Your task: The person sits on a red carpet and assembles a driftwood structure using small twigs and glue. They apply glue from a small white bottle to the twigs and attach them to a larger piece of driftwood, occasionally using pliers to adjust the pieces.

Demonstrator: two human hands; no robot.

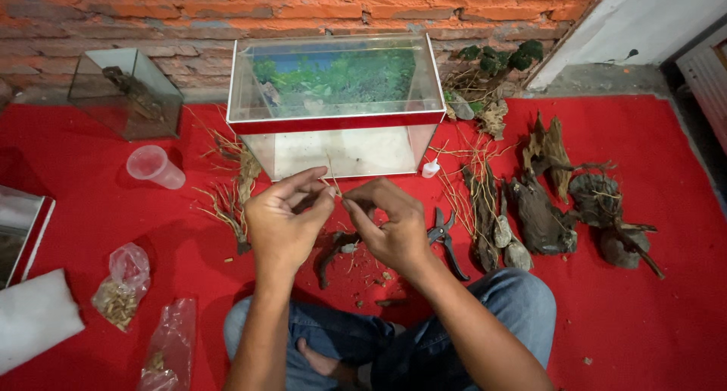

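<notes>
Red mat [651,315] meets a brick wall [151,20].

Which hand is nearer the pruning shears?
Right. The right hand sits just left of the pruning shears on the red mat; the left hand is farther left, beyond the right.

A red carpet [644,323] covers the floor up to a brick wall. Resting directly on it: a rectangular glass tank [337,107] with a red rim at centre, a smaller glass tank [125,92] at far left, a clear plastic cup [154,166] lying on its side, two clear plastic bags [121,285], pruning shears [445,239], a small white bottle [430,168], dry roots [227,194], and several driftwood pieces [541,209] at right.
</notes>
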